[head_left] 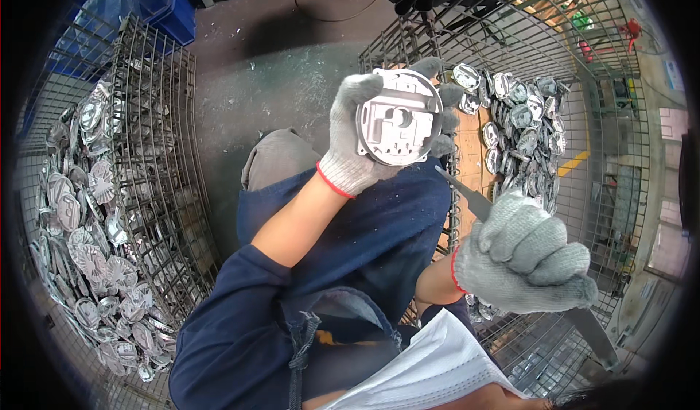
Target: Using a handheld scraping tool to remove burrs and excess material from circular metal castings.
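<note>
A round metal casting point(385, 138) is grasped by its rim in the raised, gloved left hand point(344, 129), above the lap point(343, 206), while a flat tool point(477, 204) is clenched in the gloved right hand point(521, 253). The dark floor point(233, 93) is scuffed. Silvery parts point(91, 257) are heaped in wire baskets point(164, 107) on both sides.

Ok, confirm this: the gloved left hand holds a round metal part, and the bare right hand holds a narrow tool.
Not quite: the right hand isn't bare; the head view shows it in a grey glove with a red edge. The gloved left hand does hold a round metal part, and the right a narrow tool.
</note>
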{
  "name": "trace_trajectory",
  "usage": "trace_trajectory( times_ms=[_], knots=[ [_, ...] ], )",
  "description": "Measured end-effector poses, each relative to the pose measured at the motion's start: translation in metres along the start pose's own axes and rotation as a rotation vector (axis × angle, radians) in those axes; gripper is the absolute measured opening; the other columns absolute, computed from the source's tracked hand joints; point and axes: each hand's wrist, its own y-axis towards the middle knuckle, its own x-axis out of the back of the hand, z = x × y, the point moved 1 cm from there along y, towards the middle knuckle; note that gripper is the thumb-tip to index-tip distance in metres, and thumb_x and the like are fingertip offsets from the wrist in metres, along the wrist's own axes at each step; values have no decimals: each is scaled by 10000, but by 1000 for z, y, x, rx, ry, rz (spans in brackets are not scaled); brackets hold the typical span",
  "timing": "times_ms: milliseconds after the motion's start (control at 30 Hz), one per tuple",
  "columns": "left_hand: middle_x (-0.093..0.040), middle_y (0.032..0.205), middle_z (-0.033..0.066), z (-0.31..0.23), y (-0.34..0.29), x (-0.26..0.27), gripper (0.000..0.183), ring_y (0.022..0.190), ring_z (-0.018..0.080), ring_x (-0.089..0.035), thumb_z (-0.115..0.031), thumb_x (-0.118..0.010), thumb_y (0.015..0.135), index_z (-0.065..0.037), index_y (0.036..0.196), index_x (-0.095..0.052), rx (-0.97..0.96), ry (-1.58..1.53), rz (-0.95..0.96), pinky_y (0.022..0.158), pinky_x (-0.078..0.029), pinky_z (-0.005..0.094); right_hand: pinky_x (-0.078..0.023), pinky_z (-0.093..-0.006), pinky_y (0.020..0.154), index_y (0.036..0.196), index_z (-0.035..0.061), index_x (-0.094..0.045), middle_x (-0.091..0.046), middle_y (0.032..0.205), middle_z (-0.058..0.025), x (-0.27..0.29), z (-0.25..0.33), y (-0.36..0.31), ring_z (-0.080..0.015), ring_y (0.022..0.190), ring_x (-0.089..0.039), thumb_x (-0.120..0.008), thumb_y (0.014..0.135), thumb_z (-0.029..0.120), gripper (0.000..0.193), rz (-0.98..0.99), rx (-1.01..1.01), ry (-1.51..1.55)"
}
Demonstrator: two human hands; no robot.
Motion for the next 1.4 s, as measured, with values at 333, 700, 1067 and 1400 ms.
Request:
trace_trajectory(
  times_ms=[333,700,1067,1400],
  knots=[
    [-573,1524,309,4,-2,-2,844,1224,477,-704,-559,-624,948,-65,1611,-454,-16,-92,46,1010,-596,652,-404,-296,419,707,202,-361,-400,567,3,9,-20,-11,-135,421,-369,-261,1156,660,649,35,-165,200],
    [-607,1467,317,5,-4,-2,837,1146,456,-739,-473,-677,915,-31,1589,-453,-69,27,-7,944,-640,611,-427,-316,479,746,170,-424,-431,603,-24,8,-26,-20,-168,485,-424,-221,1150,683,684,73,-174,192],
    [-598,1493,320,6,-3,1,910,1249,431,-708,-527,-649,914,8,1619,-438,-101,251,-161,1031,-623,543,-423,-358,470,742,143,-454,-425,577,-30,-4,-40,-23,-196,458,-426,-299,1183,544,616,215,-302,108],
    [-660,1408,291,7,-8,-10,800,1116,436,-747,-489,-613,954,0,1571,-470,-100,127,-98,908,-650,623,-417,-316,438,736,165,-406,-433,609,-23,3,-17,-13,-153,457,-395,-241,1180,601,645,136,-132,125]
  ],
)
